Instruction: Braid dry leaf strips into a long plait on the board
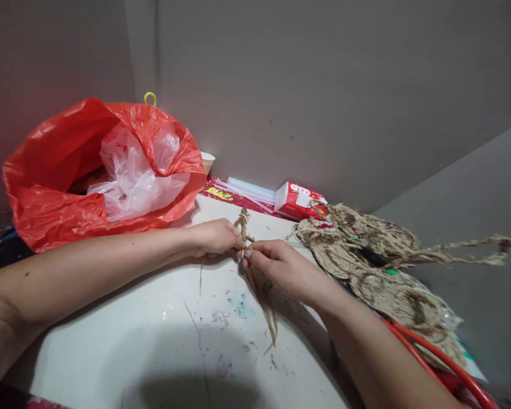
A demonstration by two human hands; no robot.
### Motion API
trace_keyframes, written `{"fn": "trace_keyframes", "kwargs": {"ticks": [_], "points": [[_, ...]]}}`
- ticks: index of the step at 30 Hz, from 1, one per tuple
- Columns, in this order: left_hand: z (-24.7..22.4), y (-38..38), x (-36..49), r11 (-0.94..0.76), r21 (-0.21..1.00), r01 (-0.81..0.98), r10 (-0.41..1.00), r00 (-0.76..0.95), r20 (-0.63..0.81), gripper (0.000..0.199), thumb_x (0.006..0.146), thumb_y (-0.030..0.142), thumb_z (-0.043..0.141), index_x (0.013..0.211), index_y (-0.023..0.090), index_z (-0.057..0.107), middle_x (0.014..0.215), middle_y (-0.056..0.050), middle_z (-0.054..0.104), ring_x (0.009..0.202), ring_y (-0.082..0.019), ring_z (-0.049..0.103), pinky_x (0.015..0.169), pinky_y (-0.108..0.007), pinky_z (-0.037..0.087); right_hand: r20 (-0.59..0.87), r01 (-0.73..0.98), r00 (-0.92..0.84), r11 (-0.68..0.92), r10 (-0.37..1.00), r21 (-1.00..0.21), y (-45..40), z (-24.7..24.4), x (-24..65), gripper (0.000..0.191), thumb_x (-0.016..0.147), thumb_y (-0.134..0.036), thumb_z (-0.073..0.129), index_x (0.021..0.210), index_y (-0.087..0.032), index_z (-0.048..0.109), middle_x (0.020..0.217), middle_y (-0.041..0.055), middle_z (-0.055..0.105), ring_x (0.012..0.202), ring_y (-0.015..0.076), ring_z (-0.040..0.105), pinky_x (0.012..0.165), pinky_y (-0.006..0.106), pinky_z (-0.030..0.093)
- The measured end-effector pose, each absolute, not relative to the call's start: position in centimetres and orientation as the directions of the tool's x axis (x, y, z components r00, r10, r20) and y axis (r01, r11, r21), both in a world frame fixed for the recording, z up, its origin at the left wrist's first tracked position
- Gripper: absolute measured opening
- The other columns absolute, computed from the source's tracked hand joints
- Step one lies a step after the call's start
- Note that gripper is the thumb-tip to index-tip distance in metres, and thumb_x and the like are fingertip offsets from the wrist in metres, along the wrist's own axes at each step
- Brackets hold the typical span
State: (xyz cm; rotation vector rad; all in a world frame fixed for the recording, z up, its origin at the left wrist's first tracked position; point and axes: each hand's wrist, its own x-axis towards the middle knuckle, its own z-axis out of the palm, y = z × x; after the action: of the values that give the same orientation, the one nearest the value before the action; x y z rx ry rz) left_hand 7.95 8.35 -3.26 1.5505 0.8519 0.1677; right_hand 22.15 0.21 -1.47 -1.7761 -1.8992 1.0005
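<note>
Both hands meet over a white board. My left hand is closed, pinching a brown braided fibre cord whose knotted end sticks up beyond the fingers. Right beside it, my right hand pinches the same cord with thumb and forefinger. Loose flat fibre strands hang from the pinch down toward me and lie on the board. The exact crossing of the strands is hidden between the fingertips.
At the left stands an open red plastic bag with clear plastic inside; a cup is behind it. A red-and-white box sits near the wall. Coiled braided cord is heaped at the right, near a red tube frame.
</note>
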Motion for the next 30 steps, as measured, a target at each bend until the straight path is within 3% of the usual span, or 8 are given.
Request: {"fn": "trace_keyframes", "kwargs": {"ticks": [6, 10, 15, 18, 20, 22, 24, 30], "points": [[-3.0, 7.9, 8.2, 0.382, 0.875, 0.297, 0.542, 0.695, -0.472, 0.03, 0.075, 0.017, 0.055, 0.05, 0.017, 0.037, 0.039, 0.008, 0.029, 0.033, -0.003, 0.019, 0.036, -0.021, 0.009, -0.1, 0.904, -0.118, 0.066, 0.988, -0.421, -0.6, -2.3, 20.6, 0.025, 0.084, -0.022, 0.038, 0.068, -0.018, 0.056, 0.068, 0.0076, 0.062, 0.06, 0.0174, 0.051, 0.057, 0.027, 0.031], [-2.9, 7.5, 8.3, 0.424, 0.878, 0.222, 0.544, 0.713, -0.443, 0.025, 0.077, 0.017, 0.055, 0.054, 0.015, 0.045, 0.038, 0.008, 0.029, 0.033, -0.003, 0.018, 0.036, -0.021, 0.007, -0.175, 0.969, -0.133, 0.091, 0.975, -0.23, -1.7, -1.9, 20.0, 0.024, 0.086, -0.023, 0.036, 0.071, -0.017, 0.055, 0.07, 0.0103, 0.063, 0.057, 0.0171, 0.049, 0.054, 0.029, 0.027], [-2.4, 7.5, 8.2, 0.367, 0.901, 0.23, 0.581, 0.7, -0.415, 0.017, 0.078, 0.015, 0.053, 0.061, 0.013, 0.054, 0.036, 0.008, 0.029, 0.031, -0.003, 0.019, 0.035, -0.02, 0.009, -0.346, 0.822, -0.49, 0.292, 0.8, -0.489, -3.9, 1.8, 19.3, 0.025, 0.088, -0.025, 0.041, 0.067, -0.018, 0.053, 0.061, 0.0012, 0.054, 0.054, 0.0113, 0.043, 0.053, 0.024, 0.03], [-2.1, 7.7, 8.1, 0.383, 0.892, 0.238, 0.579, 0.69, -0.433, 0.021, 0.077, 0.014, 0.053, 0.056, 0.013, 0.05, 0.037, 0.008, 0.028, 0.032, -0.002, 0.018, 0.035, -0.02, 0.009, -0.43, 0.649, -0.685, 0.224, 0.588, -0.727, -3.9, 3.7, 20.2, 0.019, 0.087, -0.031, 0.049, 0.076, -0.02, 0.06, 0.063, -0.0014, 0.054, 0.055, 0.0099, 0.046, 0.051, 0.021, 0.033], [-1.8, 8.0, 8.0, 0.407, 0.881, 0.243, 0.561, 0.695, -0.45, 0.025, 0.076, 0.014, 0.053, 0.053, 0.014, 0.046, 0.038, 0.008, 0.027, 0.032, -0.002, 0.016, 0.035, -0.019, 0.008, -0.408, 0.662, -0.61, 0.155, 0.679, -0.733, -3.1, 3.8, 21.6, 0.025, 0.088, -0.035, 0.046, 0.074, -0.019, 0.061, 0.062, -0.0006, 0.054, 0.054, 0.0106, 0.046, 0.05, 0.021, 0.034], [-1.6, 8.5, 7.8, 0.422, 0.872, 0.247, 0.529, 0.714, -0.458, 0.026, 0.076, 0.014, 0.053, 0.052, 0.014, 0.044, 0.039, 0.009, 0.025, 0.034, -0.001, 0.015, 0.035, -0.018, 0.008, -0.264, 0.819, -0.307, 0.112, 0.915, -0.563, -2.0, 3.2, 23.3, 0.034, 0.087, -0.035, 0.044, 0.06, -0.018, 0.055, 0.053, -0.0003, 0.05, 0.049, 0.0108, 0.042, 0.047, 0.023, 0.031], [-1.4, 9.0, 7.6, 0.438, 0.863, 0.25, 0.493, 0.736, -0.464, 0.025, 0.076, 0.013, 0.053, 0.052, 0.014, 0.044, 0.04, 0.009, 0.023, 0.035, -0.001, 0.014, 0.035, -0.017, 0.008, -0.12, 0.933, -0.083, 0.034, 0.989, -0.358, -1.0, 2.4, 24.9, 0.033, 0.084, -0.033, 0.046, 0.055, -0.018, 0.052, 0.05, 0.0004, 0.049, 0.046, 0.0109, 0.04, 0.046, 0.025, 0.028], [-2.1, 10.7, 7.3, 0.537, 0.827, 0.167, 0.444, 0.778, -0.445, 0.02, 0.074, 0.013, 0.056, 0.056, 0.013, 0.048, 0.043, 0.009, 0.023, 0.037, -0.001, 0.012, 0.035, -0.015, 0.008, -0.346, 0.943, -0.201, 0.085, 0.916, -0.321, -0.5, 1.4, 25.1, 0.013, 0.076, -0.03, 0.056, 0.074, -0.018, 0.062, 0.065, 0.0016, 0.06, 0.056, 0.0125, 0.05, 0.05, 0.022, 0.032]]}}
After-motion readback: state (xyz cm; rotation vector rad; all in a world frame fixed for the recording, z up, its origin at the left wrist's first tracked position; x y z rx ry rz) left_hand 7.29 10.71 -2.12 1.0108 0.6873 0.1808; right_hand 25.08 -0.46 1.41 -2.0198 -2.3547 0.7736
